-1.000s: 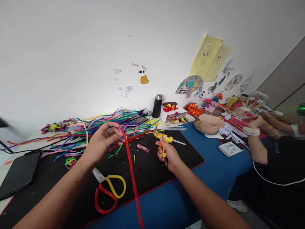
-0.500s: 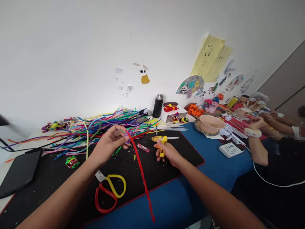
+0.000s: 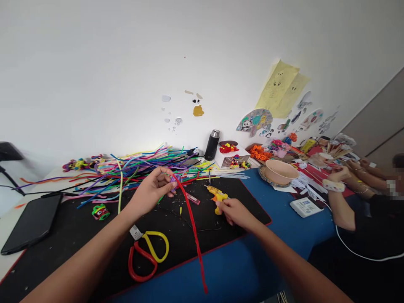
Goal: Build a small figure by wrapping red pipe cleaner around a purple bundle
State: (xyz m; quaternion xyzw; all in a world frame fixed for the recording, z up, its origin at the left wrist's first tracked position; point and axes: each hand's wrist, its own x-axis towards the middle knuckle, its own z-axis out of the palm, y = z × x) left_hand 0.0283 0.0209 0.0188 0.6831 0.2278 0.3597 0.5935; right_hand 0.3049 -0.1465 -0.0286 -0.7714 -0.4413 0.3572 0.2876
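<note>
My left hand [image 3: 159,187] pinches a small purple fuzzy piece [image 3: 174,184] together with one end of a long red pipe cleaner [image 3: 193,225]. The red strand hangs down past the mat's front edge. Over the right part of the black mat [image 3: 243,223], my right hand [image 3: 235,212] has its fingers closed at the handle of a yellow hot glue gun [image 3: 217,197]. Its nozzle points left and away from me. Scissors [image 3: 148,252] with one red and one yellow handle lie below my left forearm. A small red-and-white packet [image 3: 193,199] rests between my hands.
Pipe cleaners [image 3: 142,168] lie heaped along the wall. A black flask [image 3: 212,145], a pink bowl [image 3: 280,171] and a white box [image 3: 306,207] stand further right. At left are a black tablet [image 3: 33,223] and a small green-red figure [image 3: 100,212]. Another person's arm [image 3: 339,202] reaches in at right.
My right hand has lowered slightly with the glue gun and turned it, so its nozzle points further away from me. The view has tilted up slightly. My left hand keeps its pinch.
</note>
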